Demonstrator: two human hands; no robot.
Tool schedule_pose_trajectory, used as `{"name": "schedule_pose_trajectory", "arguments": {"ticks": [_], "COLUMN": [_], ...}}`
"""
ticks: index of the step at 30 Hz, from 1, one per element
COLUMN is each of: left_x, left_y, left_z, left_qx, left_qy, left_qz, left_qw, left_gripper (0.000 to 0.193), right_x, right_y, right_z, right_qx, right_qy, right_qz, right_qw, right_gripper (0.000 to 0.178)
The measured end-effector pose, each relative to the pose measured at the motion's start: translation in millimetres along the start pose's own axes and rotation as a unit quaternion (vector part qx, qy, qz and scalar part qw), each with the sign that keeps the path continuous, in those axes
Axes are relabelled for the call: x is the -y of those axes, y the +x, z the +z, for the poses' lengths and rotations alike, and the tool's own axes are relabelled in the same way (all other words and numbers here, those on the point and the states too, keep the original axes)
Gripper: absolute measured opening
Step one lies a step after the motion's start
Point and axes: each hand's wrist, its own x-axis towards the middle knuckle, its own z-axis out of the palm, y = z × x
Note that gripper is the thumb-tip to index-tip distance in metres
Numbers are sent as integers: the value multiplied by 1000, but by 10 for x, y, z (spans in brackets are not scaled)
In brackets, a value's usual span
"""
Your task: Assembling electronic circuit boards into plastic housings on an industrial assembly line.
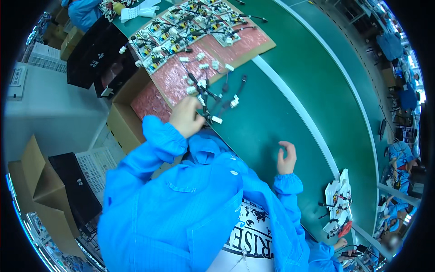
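My left hand point(185, 117) is at the near edge of the green table, beside a loose pile of short black cables point(205, 96) with white connectors. Its thumb and forefinger are apart, the fingertips close to the cables; whether they touch is unclear. Apart from the pile, a black cable with a white plug point(234, 101) lies on the tabletop to its right. My right hand point(286, 157) is over the green table point(258, 131), thumb and forefinger apart, with nothing visible in it.
Many circuit boards with wires point(181, 31) cover pink bubble wrap point(174, 86) on cardboard at the far left. An open cardboard box point(124, 120) adjoins the table. White parts with wires point(337, 201) lie at the right, near a co-worker's hand point(340, 244). Another person point(84, 14) is at the upper left.
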Motion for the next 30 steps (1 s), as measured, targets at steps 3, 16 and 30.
{"name": "schedule_pose_trajectory", "arguments": {"ticks": [3, 16, 30], "left_x": [713, 1772, 1460], "left_y": [-109, 741, -306], "left_z": [159, 961, 822], "left_qx": [-26, -72, 100], "left_qy": [-60, -249, -75], "left_qz": [-159, -323, -308], "left_qw": [985, 910, 943], "left_gripper": [26, 53, 52], "right_x": [267, 806, 492], "right_y": [148, 1317, 1141], "right_z": [392, 1948, 1872], "right_qx": [91, 57, 118], "right_qy": [80, 367, 322], "right_qz": [32, 341, 279], "right_qw": [992, 864, 897], "right_gripper": [21, 36, 14]}}
